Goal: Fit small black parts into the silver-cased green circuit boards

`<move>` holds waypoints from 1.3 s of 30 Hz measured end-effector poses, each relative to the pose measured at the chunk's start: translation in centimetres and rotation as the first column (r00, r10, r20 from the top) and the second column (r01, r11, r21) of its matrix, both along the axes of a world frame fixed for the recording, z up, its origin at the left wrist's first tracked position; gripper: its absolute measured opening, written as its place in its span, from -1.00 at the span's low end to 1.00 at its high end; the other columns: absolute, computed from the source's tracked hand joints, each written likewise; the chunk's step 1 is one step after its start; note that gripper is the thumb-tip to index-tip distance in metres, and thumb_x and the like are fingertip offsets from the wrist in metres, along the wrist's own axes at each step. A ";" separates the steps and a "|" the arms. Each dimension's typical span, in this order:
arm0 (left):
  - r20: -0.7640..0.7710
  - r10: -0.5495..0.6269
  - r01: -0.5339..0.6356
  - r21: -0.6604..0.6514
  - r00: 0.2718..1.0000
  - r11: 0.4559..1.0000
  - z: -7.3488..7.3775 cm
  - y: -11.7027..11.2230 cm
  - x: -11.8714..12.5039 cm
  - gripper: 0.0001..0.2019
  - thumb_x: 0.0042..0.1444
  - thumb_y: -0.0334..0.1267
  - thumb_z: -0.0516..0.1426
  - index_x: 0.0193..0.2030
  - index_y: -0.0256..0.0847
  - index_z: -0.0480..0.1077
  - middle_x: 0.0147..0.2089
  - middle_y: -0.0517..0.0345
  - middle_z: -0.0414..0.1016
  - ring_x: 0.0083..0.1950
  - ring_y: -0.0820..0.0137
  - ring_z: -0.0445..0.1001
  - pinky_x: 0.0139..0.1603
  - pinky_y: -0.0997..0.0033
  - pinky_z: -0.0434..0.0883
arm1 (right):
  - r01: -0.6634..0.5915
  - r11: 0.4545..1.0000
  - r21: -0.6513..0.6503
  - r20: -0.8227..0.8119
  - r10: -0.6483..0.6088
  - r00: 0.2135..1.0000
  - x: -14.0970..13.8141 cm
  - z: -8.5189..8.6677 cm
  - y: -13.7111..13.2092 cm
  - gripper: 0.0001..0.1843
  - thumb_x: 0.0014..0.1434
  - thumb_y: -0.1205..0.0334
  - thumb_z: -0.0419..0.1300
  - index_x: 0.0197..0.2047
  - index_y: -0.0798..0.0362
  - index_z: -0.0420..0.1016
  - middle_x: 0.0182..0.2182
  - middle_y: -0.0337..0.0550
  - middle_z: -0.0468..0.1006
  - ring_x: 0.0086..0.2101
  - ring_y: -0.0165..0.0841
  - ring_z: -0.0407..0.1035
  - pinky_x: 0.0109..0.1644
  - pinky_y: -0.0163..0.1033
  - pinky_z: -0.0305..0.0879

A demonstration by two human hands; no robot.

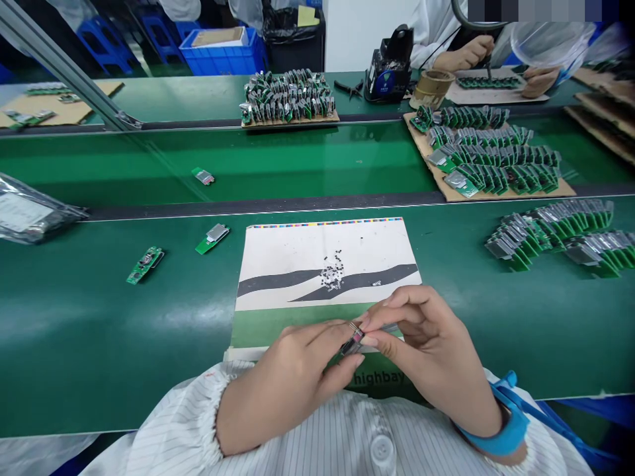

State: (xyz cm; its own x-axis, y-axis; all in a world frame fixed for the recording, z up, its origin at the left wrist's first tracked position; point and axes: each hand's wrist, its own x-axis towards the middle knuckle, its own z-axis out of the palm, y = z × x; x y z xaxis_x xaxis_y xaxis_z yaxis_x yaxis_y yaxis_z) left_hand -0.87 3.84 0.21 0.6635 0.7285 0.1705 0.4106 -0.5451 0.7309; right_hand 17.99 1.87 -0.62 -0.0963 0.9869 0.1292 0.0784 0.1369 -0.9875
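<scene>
Circuit board (352,340): a small, narrow piece held up at a slant between the two hands, over the near part of the printed sheet; its visible side is dark and silvery with a pinkish patch near the upper end, and thin, pale gold strips stand out at that end. Fingers cover much of it, so the strips seem to be metal leads, though the view is too small to be sure.
Left hand (300,360): grasping the board, thumb below and fingers laid over the top.
Right hand (429,334): pinching the board's upper end between thumb and fingertips; a blue strap (501,430) circles the wrist.
Printed sheet (278,327): white and green with dark curving bands, flat on the green counter (99,350).
Black bits (332,272): tiny, scattered in a loose cluster on the sheet's white part.
Loose boards (213,238): two on the counter left of the sheet, green with silvery parts, well apart from the hands.
Stacked boards (550,231): leaning in close rows on the counter to the right.
Cardboard (436,173): beyond the sheet to the right, bearing four rows of similar green boards.
</scene>
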 end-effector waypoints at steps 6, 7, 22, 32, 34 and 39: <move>-0.111 0.017 0.012 0.255 0.994 0.967 -0.2 0.0 0.2 -0.82 0.27 -0.38 0.04 -0.01 -0.32 0.33 -0.12 -0.03 0.60 -0.17 0.28 0.61 -0.13 0.33 0.59 | 0.005 1.000 -0.008 0.061 -0.004 0.998 0.1 -0.3 0.2 -0.74 0.20 0.22 0.27 -0.16 -0.07 0.23 -0.39 -0.31 0.63 -0.30 -0.36 0.56 -0.26 -0.28 0.54; -0.119 0.020 0.013 0.272 0.993 0.962 -0.2 0.0 0.2 -0.81 0.27 -0.38 0.04 0.00 -0.32 0.33 -0.12 -0.04 0.60 -0.16 0.28 0.61 -0.11 0.33 0.59 | 0.008 1.000 0.001 0.075 -0.008 0.997 0.1 -0.3 0.1 -0.76 0.20 0.22 0.26 -0.17 -0.07 0.24 -0.39 -0.31 0.63 -0.30 -0.37 0.56 -0.27 -0.29 0.54; 0.111 0.173 -0.124 -0.350 0.979 0.929 -1.5 1.0 0.1 -0.78 0.13 -0.37 0.15 -0.06 -0.23 0.41 -0.12 0.10 0.61 -0.15 0.38 0.61 -0.11 0.43 0.58 | -0.194 0.981 -0.027 0.255 0.195 0.947 1.3 -2.7 1.2 -0.82 0.22 0.16 0.22 -0.09 -0.11 0.44 0.09 -0.10 0.37 0.08 -0.23 0.36 0.03 -0.08 0.52; 0.085 0.185 -0.125 -0.466 0.979 0.876 -1.9 1.2 0.2 -0.77 0.11 -0.34 0.16 -0.06 -0.19 0.40 -0.05 0.08 0.58 -0.07 0.34 0.59 -0.03 0.33 0.56 | -0.142 0.990 0.017 0.261 0.132 0.956 1.1 -3.2 1.3 -0.94 0.22 0.21 0.22 -0.21 -0.06 0.43 -0.02 -0.10 0.46 0.00 -0.25 0.41 -0.03 -0.11 0.49; 0.012 0.150 -0.134 -0.384 0.989 0.914 -1.9 1.5 0.0 -0.69 0.10 -0.31 0.18 0.01 -0.19 0.38 -0.02 0.05 0.57 -0.04 0.31 0.57 0.01 0.25 0.55 | -0.124 0.992 0.016 0.274 0.115 0.955 1.2 -3.2 1.2 -0.95 0.22 0.22 0.21 -0.23 -0.05 0.41 -0.03 -0.12 0.48 0.00 -0.25 0.42 -0.04 -0.12 0.50; -0.323 0.132 -0.164 -0.072 0.937 0.984 -1.4 6.8 -1.5 -0.58 0.11 -0.22 0.20 0.11 -0.24 0.36 0.14 -0.02 0.48 0.14 0.20 0.46 0.21 0.13 0.39 | -0.002 1.000 -0.024 0.238 0.008 0.971 3.0 -3.9 1.0 -0.84 0.28 0.21 0.13 -0.06 -0.08 0.41 -0.12 -0.12 0.55 -0.14 -0.27 0.50 -0.33 -0.28 0.56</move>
State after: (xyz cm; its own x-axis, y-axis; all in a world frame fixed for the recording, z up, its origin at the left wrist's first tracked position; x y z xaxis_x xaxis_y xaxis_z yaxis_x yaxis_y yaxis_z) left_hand -2.40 10.65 -1.22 0.5551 0.8250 -0.1061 0.6993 -0.3938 0.5966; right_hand 20.99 2.82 -4.49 -0.1265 0.9888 0.0788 0.3107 0.1150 -0.9435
